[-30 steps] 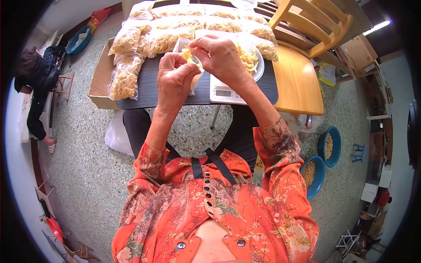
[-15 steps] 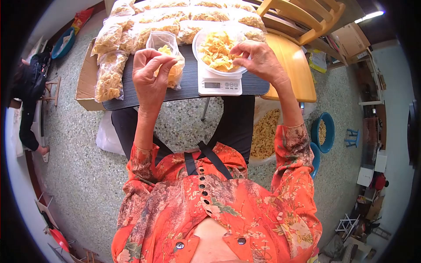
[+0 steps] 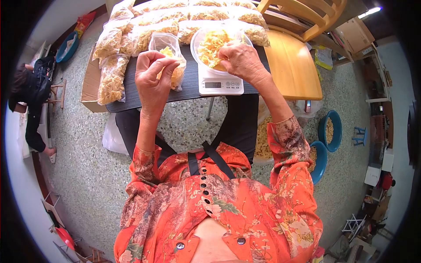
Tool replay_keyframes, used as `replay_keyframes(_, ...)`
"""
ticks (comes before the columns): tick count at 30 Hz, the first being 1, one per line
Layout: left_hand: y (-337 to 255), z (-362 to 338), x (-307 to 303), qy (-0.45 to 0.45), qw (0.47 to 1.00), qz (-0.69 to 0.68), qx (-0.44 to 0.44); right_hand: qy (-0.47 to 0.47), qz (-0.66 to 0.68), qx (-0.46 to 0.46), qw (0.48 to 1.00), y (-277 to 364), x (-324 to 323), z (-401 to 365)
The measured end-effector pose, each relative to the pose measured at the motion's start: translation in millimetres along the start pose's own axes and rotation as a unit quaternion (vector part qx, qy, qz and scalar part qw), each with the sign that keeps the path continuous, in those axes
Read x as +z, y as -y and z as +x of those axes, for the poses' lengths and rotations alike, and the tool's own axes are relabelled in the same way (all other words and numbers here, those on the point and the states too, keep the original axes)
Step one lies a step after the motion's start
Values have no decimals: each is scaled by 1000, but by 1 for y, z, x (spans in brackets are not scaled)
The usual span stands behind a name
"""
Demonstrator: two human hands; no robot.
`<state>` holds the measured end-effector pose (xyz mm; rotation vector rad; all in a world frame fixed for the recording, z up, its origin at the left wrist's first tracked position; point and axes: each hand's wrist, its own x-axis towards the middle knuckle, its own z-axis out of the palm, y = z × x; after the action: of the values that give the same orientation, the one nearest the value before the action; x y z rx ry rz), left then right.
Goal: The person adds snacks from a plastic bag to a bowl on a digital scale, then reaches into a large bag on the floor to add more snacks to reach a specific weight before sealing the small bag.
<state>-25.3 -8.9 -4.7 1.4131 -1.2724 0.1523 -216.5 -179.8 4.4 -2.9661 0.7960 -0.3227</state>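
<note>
Left hand [image 3: 153, 81] pinches shut on the rim of a thin, limp bag [image 3: 165, 43] above the surface [image 3: 131, 94] — probably light and slippery, best held there. Right hand [image 3: 239, 61] digs into brittle pasta [image 3: 209, 44] in the bowl [image 3: 194, 41] — its grip hidden.

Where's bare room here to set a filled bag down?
Wooden top right of the scale is bare. A narrow dark strip lies between the open bag and the scale. Filled bags crowd the back and left of the dark table.
</note>
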Motion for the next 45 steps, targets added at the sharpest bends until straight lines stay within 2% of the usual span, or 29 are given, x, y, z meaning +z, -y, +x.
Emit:
replay_keyframes(3, -2, 1, 1, 7, 1000, -6, 2, -38, 27, -8, 999, -5, -1, 0)
replay_keyframes(5, -3, 1, 1, 8, 1000, -7, 8, -96, 124, 16, 988, -13, -5, -1)
replay_keyframes(6, -3, 1, 1, 10, 1000, -10, 6, -98, 124, 15, 987, -14, -10, 0)
replay_keyframes(8, -2, 1, 2, 13, 1000, -13, 6, -77, 307, 117, 941, -18, -21, -1)
replay_keyframes(10, -2, 1, 3, 21, 1000, -14, 3, -77, 350, 130, 925, -29, -19, 1)
replay_keyframes(13, -4, 2, 5, 27, 1000, -4, 11, -22, 534, 173, 827, -41, -16, 3)
replay_keyframes(14, -4, 2, 6, 27, 1000, -4, 12, -23, 534, 171, 827, -44, -14, 5)
replay_keyframes(16, -6, 2, 8, 34, 999, -22, 7, -49, 605, 252, 754, -43, -14, 9)
replay_keyframes(17, -6, 2, 8, 34, 999, -21, 8, -50, 605, 251, 754, -42, -13, 10)
replay_keyframes(19, -8, 3, 8, 34, 999, -17, 8, -114, 672, 273, 679, -41, -11, 12)
replay_keyframes(20, -9, 3, 8, 34, 999, -18, 9, -115, 672, 273, 679, -40, -10, 12)
replay_keyframes(22, -9, 4, 7, 41, 999, -15, 7, -92, 615, 212, 754, -41, -7, 10)
replay_keyframes(23, -8, 4, 7, 41, 999, -16, 7, -99, 537, 167, 821, -42, -6, 9)
replay_keyframes(24, -5, 4, 8, 43, 999, -14, 9, -100, 537, 167, 821, -38, -7, 10)
replay_keyframes(26, -2, 4, 9, 43, 999, -12, 9, -161, 570, 174, 786, -31, -7, 11)
replay_keyframes(28, 0, 3, 8, 50, 999, -7, 5, -168, 575, 189, 778, -28, -13, 12)
replay_keyframes(30, -1, 4, 8, 48, 999, -9, 1, -211, 628, 192, 724, -21, -20, 15)
replay_keyframes(32, -1, 4, 7, 44, 999, -6, -4, -206, 639, 182, 719, -8, -28, 19)
replay_keyframes(34, 0, 4, 9, 53, 998, -12, 10, -254, 667, 148, 685, 16, -34, 28)
replay_keyframes(36, 1, 4, 11, 51, 998, -15, 15, -259, 669, 135, 683, 45, -35, 35)
replay_keyframes(38, 1, 4, 11, 58, 998, 1, 27, -230, 646, 102, 720, 63, -26, 41)
replay_keyframes(40, -2, 4, 9, 53, 998, -4, 20, -190, 573, 91, 792, 72, -18, 42)
replay_keyframes(41, -2, 4, 8, 54, 998, 1, 21, -228, 527, 62, 816, 76, -9, 45)
replay_keyframes(42, -1, 4, 6, 55, 998, 5, 21, -200, 445, 45, 872, 76, -10, 45)
replay_keyframes(43, 1, 3, 6, 49, 999, 6, 22, -197, 386, 27, 901, 76, -12, 44)
replay_keyframes(44, 3, 3, 5, 47, 999, 6, 21, -193, 324, 10, 926, 76, -13, 43)
replay_keyframes(45, 4, 2, 5, 42, 999, 3, 24, -191, 323, 10, 927, 75, -14, 43)
